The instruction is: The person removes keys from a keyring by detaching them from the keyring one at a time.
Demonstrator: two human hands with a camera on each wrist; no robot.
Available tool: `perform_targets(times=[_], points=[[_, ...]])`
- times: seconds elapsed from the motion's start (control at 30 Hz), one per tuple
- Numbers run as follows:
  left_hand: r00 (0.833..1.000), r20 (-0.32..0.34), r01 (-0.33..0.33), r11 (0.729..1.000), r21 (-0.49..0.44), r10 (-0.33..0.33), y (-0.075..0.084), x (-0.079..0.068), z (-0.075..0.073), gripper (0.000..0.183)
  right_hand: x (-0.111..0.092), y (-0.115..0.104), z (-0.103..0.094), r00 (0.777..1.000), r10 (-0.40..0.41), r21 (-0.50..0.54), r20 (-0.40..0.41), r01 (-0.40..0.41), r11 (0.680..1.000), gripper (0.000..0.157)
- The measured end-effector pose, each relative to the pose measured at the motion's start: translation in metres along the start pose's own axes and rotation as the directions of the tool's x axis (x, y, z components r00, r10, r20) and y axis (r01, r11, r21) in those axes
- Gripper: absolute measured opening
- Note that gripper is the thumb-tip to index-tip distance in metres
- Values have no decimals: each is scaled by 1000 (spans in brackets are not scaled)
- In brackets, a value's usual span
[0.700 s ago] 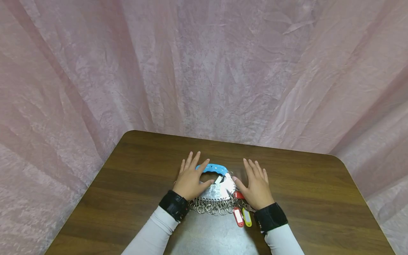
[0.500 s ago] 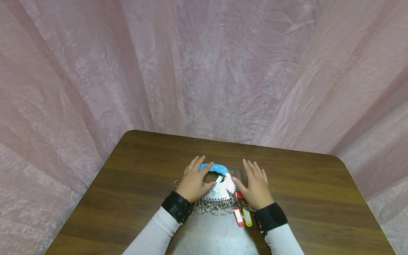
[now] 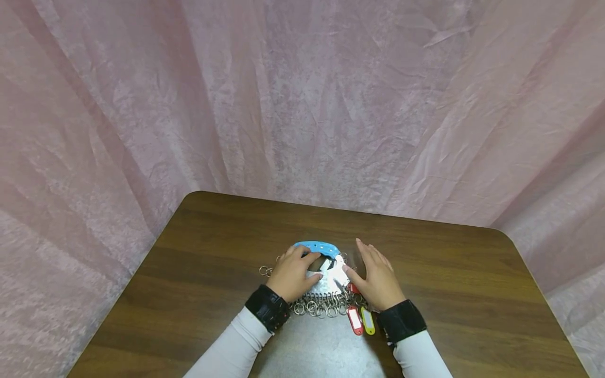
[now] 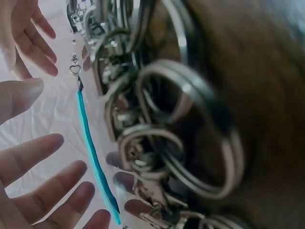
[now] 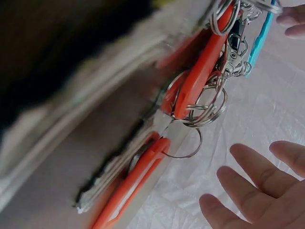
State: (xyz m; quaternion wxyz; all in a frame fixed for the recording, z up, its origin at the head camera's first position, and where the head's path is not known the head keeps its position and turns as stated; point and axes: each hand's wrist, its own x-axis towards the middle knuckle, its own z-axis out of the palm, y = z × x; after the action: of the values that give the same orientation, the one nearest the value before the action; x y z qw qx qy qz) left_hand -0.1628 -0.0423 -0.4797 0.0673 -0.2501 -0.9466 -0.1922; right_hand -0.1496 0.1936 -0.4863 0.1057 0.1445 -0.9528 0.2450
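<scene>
A key holder lies near the middle of the table: a shiny metal plate [image 3: 328, 283] with a blue handle [image 3: 317, 247] and several clasps with split rings [image 3: 312, 307] along its edge. My left hand [image 3: 292, 274] is over its left part, fingers bent a little and spread beside the handle in the left wrist view; any contact cannot be made out. To the right of the plate hovers my right hand [image 3: 376, 281], its fingers extended and holding nothing. Red [image 3: 355, 321] and yellow [image 3: 367, 321] key tags lie at the lower right, and a key [image 5: 116, 167] shows in the right wrist view.
Below the rings, a grey smooth surface [image 3: 321, 349] reaches the bottom of the head view. The brown wooden table [image 3: 208, 294] extends to both sides. Pink curtains [image 3: 302, 105] hang behind it. Black bands [image 3: 268, 307] circle both wrists.
My left hand has moved right and toward me, and its fingers have bent more near the handle. Little has changed in the right hand; its fingers have drawn slightly closer together.
</scene>
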Motion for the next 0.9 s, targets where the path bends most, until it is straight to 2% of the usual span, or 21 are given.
perform_targets(times=[0.17,0.37,0.5,0.7,0.9], points=[[999,30,13,1000,14,-13,0,-2,2,47,-1,-1,0,997,40,10,63,-41,999,74],[998,53,17,1000,-1,-17,1,-1,1,46,-2,-3,2,996,27,68,86,-33,997,54],[999,52,-14,1000,9,14,1,-1,1,44,-2,-4,3,996,21,77,88,-28,997,45],[997,65,-52,998,23,51,0,-1,3,47,-3,-5,4,994,20,67,106,-28,997,43],[995,74,-64,998,24,62,-1,-1,5,46,-3,-6,3,994,19,87,111,-29,996,42]])
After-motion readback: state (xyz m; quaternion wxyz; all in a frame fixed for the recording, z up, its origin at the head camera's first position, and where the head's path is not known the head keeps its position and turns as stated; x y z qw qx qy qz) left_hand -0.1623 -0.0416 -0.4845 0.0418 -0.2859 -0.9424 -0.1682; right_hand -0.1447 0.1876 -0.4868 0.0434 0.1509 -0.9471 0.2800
